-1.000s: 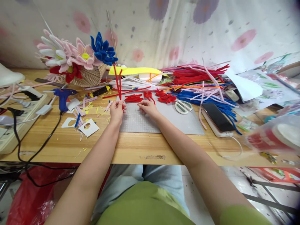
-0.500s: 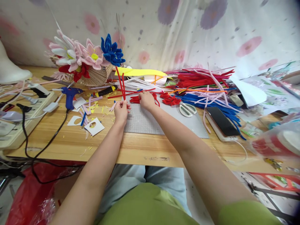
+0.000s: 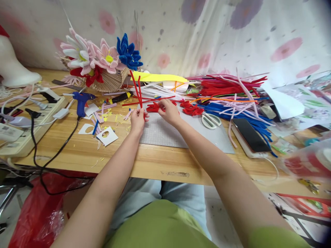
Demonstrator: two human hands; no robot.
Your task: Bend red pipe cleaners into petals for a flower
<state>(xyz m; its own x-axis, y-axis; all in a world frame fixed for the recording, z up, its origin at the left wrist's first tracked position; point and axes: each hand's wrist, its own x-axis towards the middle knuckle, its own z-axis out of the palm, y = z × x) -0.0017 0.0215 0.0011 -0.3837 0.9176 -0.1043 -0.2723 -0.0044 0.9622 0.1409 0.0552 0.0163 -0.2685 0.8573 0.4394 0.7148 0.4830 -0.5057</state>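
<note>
Two red pipe cleaners (image 3: 140, 90) stand up in a narrow V from my left hand (image 3: 138, 120), which is closed around their lower ends. Just to its right, my right hand (image 3: 169, 111) is above the grey cutting mat (image 3: 165, 134), its fingers bent and a little apart, with nothing visible between them. Behind those fingers lie bent red pipe-cleaner pieces (image 3: 153, 107), partly covered by the hand. Another clump of red looped pieces (image 3: 191, 108) rests to the right, beside white-handled scissors (image 3: 210, 121).
A blue glue gun (image 3: 81, 102), power strip (image 3: 46, 119) and punched white cards (image 3: 107, 136) are on the left. Pipe-cleaner flowers (image 3: 108, 58) stand behind. Heaps of red (image 3: 222, 86) and blue pipe cleaners (image 3: 240, 115) lie rightward, near a phone (image 3: 250, 135).
My right hand has drawn back slightly from the red pieces, its fingers now more visible. My left hand still holds the red pipe cleaners upright. The whole view has shifted a little.
</note>
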